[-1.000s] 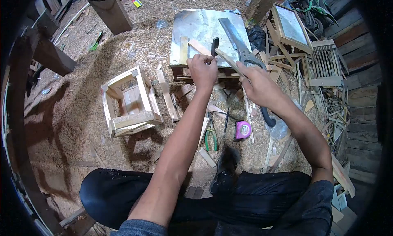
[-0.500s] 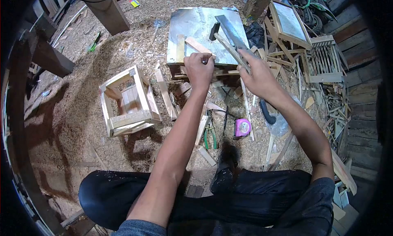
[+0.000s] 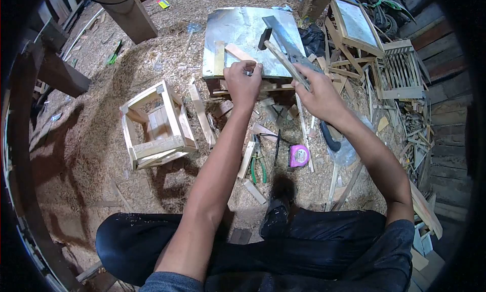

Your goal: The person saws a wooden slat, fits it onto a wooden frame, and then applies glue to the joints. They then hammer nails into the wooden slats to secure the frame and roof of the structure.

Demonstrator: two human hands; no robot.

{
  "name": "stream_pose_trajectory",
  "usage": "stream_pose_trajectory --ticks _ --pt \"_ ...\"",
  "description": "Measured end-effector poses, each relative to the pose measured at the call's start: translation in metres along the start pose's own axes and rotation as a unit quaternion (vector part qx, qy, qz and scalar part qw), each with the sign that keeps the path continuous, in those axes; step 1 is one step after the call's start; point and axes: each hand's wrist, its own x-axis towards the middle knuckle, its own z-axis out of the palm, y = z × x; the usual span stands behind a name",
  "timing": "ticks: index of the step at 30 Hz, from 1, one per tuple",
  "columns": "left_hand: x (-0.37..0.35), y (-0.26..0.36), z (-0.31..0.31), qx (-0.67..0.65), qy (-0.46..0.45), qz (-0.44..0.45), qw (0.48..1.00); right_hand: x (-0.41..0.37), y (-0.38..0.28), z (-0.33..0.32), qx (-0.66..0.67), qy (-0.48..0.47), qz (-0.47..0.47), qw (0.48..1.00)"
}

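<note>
My right hand (image 3: pixel 316 92) is wrapped round the wooden handle of a hammer (image 3: pixel 283 59), whose dark head is raised over a metal-topped work surface (image 3: pixel 240 28). A saw blade (image 3: pixel 283 36) lies on that surface beyond the hammer. My left hand (image 3: pixel 243 82) is at the near edge of the surface, thumb and fingertips pinched together; what they hold is too small to make out. Just beyond its fingers lies a thin wood strip (image 3: pixel 238 52), with a paler strip (image 3: pixel 219 59) to its left.
An open wooden frame (image 3: pixel 159 125) stands on the floor at left. Green-handled pliers (image 3: pixel 258 165), a pink tape measure (image 3: pixel 298 156) and wood offcuts (image 3: pixel 202 114) lie nearer me. A slatted wooden piece (image 3: pixel 402 71) and scrap wood are at right, wooden posts (image 3: pixel 126 16) at upper left.
The view has shifted slightly, moving the surroundings a little left. My left fingers have changed their pose slightly at the surface's edge. The hammer remains raised in my right hand.
</note>
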Motion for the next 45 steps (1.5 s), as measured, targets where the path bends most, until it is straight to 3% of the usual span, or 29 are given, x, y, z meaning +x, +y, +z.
stream_pose_trajectory --ticks 5,11,17,19,20,22,26,28,31,34,40,43,45 --pt "-0.001 0.003 0.004 0.034 0.015 -0.011 0.999 -0.003 0.002 0.002 -0.032 -0.011 -0.047 0.998" --pt "-0.005 -0.002 0.009 0.011 0.041 0.014 0.999 0.000 -0.007 -0.003 -0.006 -0.074 0.015 0.997" --pt "-0.006 -0.006 0.011 0.032 0.051 0.022 0.998 0.001 -0.006 -0.002 -0.035 -0.035 -0.076 0.996" --pt "-0.007 -0.005 0.009 0.029 0.037 0.027 0.999 0.000 -0.009 0.003 -0.029 0.049 -0.128 0.990" --pt "-0.007 -0.004 0.008 0.030 0.037 0.026 0.999 -0.001 -0.011 0.002 -0.029 0.048 -0.128 0.990" --pt "-0.007 -0.005 0.011 0.017 0.041 0.010 0.999 -0.001 -0.015 -0.005 -0.101 -0.077 -0.046 0.991" --pt "-0.008 -0.006 0.013 0.009 0.050 0.014 0.999 -0.001 -0.020 -0.005 -0.051 -0.056 -0.035 0.997" --pt "-0.010 -0.007 0.010 0.029 0.037 0.017 0.999 -0.001 -0.019 -0.001 -0.049 0.005 -0.090 0.995" --pt "-0.008 -0.006 0.014 0.014 0.076 0.027 0.997 -0.005 -0.017 -0.001 -0.116 -0.069 -0.067 0.989" --pt "-0.008 -0.009 0.012 0.012 0.057 0.038 0.998 -0.003 -0.027 -0.004 -0.055 -0.007 -0.072 0.996" --pt "-0.008 -0.007 0.012 0.010 0.037 0.001 0.999 -0.002 -0.015 0.002 -0.106 -0.052 -0.076 0.990" --pt "-0.010 -0.007 0.011 0.032 0.039 0.019 0.999 0.002 -0.026 -0.002 -0.044 0.019 -0.086 0.995" --pt "-0.010 -0.007 0.012 0.025 0.038 0.011 0.999 -0.003 -0.023 -0.001 -0.077 -0.017 -0.076 0.994"
